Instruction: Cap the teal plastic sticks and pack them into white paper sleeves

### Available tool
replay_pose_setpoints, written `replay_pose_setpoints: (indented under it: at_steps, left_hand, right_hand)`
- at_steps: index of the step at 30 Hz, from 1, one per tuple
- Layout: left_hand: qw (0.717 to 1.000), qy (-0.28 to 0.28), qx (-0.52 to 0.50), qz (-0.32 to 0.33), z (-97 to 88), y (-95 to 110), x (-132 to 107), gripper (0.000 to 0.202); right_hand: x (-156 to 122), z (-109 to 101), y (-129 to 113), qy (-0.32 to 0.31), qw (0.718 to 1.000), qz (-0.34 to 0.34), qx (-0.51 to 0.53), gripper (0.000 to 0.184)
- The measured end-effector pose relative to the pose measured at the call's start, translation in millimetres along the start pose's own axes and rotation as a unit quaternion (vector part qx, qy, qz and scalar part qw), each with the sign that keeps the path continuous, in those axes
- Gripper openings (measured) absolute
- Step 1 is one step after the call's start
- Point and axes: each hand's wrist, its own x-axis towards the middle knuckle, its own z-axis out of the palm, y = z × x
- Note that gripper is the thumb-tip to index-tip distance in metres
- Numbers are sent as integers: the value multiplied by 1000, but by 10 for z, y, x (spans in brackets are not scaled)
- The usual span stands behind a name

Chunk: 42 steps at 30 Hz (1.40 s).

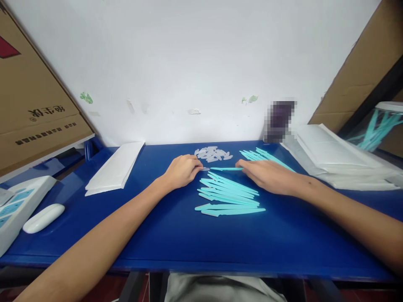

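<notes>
One teal stick [225, 169] juts L from pinching R hand [267, 174].

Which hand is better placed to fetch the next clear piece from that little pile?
Probably the left hand: it sits right beside the pile of clear pieces and pinches a small clear piece. The right hand is farther from the pile, holding a turquoise stick.
</notes>
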Motion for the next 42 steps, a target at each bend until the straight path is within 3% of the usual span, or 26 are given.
replay_pose_setpoints:
  at_steps: [10, 17, 23, 27, 32, 34, 38, 42]
  left_hand:
    - [1000, 8, -15, 13, 26, 4, 11, 30]
    - [997, 20, -26, 65, 88, 26, 78, 29]
    - [995, 55, -42, 72, -1, 119, 11, 36]
    - [990, -13, -39, 137, -61, 213, -48, 41]
    - [988, -44, -43, 140, -71, 168, -104, 41]
    - [988, -26, -75, 133, -53, 115, -114, 39]
    - [990, 47, -129, 42, 15, 13, -79, 41]
    - [982, 107, -143, -67, 76, -62, 40, 34]
  right_hand:
    - [34, 29, 41, 30, 1000, -6, 3, 24]
    - [175, 104, -131, 50, 998, -23, -39, 26]
    - [135, 108, -78, 62, 997, -28, -48, 33]
    - [90, 95, -22, 95, 995, -11, -39, 38]
    - [52, 66, -120, 194, 977, 88, 20, 30]
    - [36, 42, -170, 186, 980, 63, 42, 29]
    - [32, 31, -192, 80, 996, -26, 39, 31]
    - [54, 28, -174, 19, 997, -22, 69, 30]
